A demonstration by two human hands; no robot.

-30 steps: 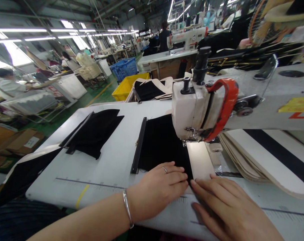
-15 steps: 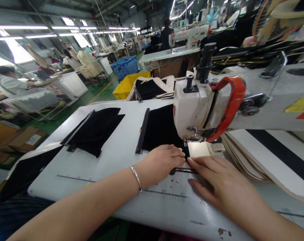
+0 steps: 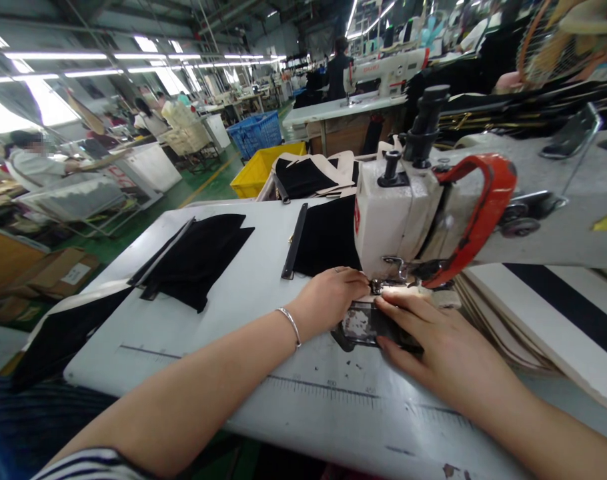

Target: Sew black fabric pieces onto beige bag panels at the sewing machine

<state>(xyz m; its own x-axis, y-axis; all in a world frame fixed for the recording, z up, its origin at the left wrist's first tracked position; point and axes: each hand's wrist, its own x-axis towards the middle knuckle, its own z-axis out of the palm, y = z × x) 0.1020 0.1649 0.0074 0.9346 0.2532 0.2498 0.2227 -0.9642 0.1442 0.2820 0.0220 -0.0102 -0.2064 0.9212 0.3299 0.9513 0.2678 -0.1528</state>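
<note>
A piece of black fabric (image 3: 328,237) with a pale edge lies under the sewing machine head (image 3: 388,213), a dark strip (image 3: 294,243) along its left side. My left hand (image 3: 336,297) is closed at the fabric's near edge, its fingers together and fingertips beside the presser foot (image 3: 376,287); the thumb is hidden. My right hand (image 3: 428,327) lies with fingers stretched out over the pale edge just right of the foot, thumb apart. Between the hands shows a worn metal plate (image 3: 358,323) on the machine bed. The needle point is hidden.
More black fabric pieces (image 3: 203,257) lie on the left of the white table (image 3: 158,380). Stacked pale panels (image 3: 548,320) with a black stripe stand at right. Behind the table are a yellow crate (image 3: 263,170) and a blue basket (image 3: 256,133). People sit at other machines.
The black fabric has moved away from me under the machine head, with my left hand moving forward alongside it. More of the metal plate now shows. The view has shifted slightly.
</note>
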